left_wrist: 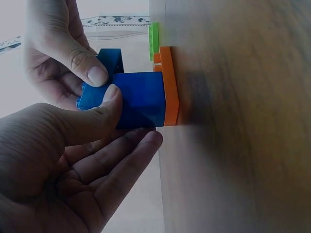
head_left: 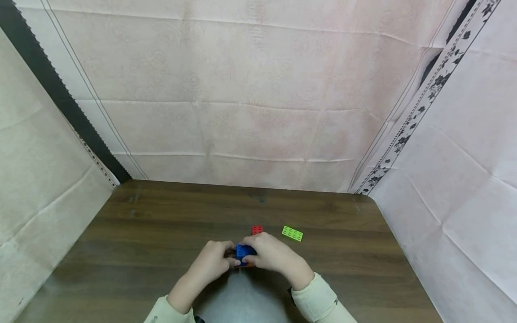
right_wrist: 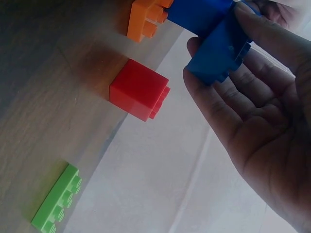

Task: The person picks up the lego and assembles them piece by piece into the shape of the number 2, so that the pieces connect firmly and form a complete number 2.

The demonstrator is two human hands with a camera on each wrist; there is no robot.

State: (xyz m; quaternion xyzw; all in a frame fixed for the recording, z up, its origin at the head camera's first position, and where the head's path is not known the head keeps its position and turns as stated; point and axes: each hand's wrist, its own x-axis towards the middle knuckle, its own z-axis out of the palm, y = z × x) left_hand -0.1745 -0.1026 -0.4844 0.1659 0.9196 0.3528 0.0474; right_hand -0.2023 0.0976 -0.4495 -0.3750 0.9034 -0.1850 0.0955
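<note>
Two blue toy bricks are stacked on an orange brick (left_wrist: 171,92) that lies on the table. My left hand (head_left: 212,260) pinches the stack, its thumb lying across the blue bricks near where they meet in the left wrist view. The lower blue brick (left_wrist: 141,99) sits against the orange one. My right hand (head_left: 272,253) holds the upper blue brick (right_wrist: 218,53) between thumb and fingers. That brick touches the lower one and juts out past its side; whether its studs are pressed fully together cannot be seen.
A red brick (right_wrist: 136,87) stands on the table just beyond my right hand. Farther right lies a flat light-green brick (head_left: 292,233), studs up. The brown wooden table (head_left: 161,215) is bordered by pale cloth (head_left: 250,112) at the back and both sides.
</note>
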